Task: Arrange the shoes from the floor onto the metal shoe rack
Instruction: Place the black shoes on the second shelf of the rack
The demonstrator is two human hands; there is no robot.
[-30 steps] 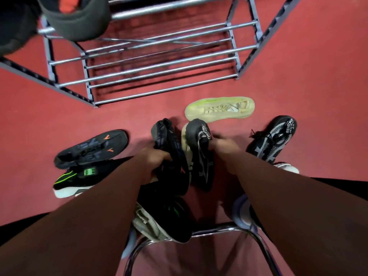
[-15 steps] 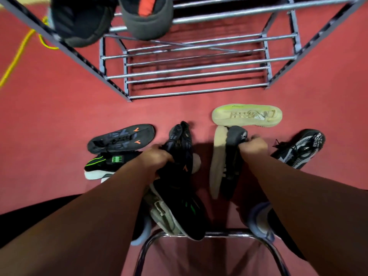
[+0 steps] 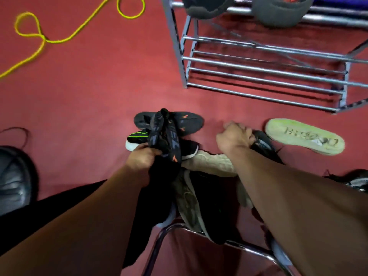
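Observation:
My left hand (image 3: pixel 143 156) grips a dark shoe with orange marks (image 3: pixel 163 136), raised over the floor. My right hand (image 3: pixel 234 136) grips a black shoe with a beige sole (image 3: pixel 260 141); its sole runs under my forearm. The metal shoe rack (image 3: pixel 264 74) stands at the upper right with two dark shoes (image 3: pixel 278 10) on its top bars. On the red floor lie a matching dark shoe with orange marks (image 3: pixel 189 122), a black shoe with a green stripe (image 3: pixel 139 136) and a pale green shoe (image 3: pixel 304 137) on its side.
A yellow cord (image 3: pixel 65 34) loops over the floor at upper left. A chrome tube frame (image 3: pixel 199 234) crosses just below my arms, with a dark and olive shoe (image 3: pixel 191 200) hanging near it. A grey object (image 3: pixel 14 176) sits at the left edge. Another shoe (image 3: pixel 356 182) lies far right.
The view has swung left, so the rack now sits at upper right and the yellow cord shows. Both hands still hold their shoes, and the left shoe hangs over the pair on the floor.

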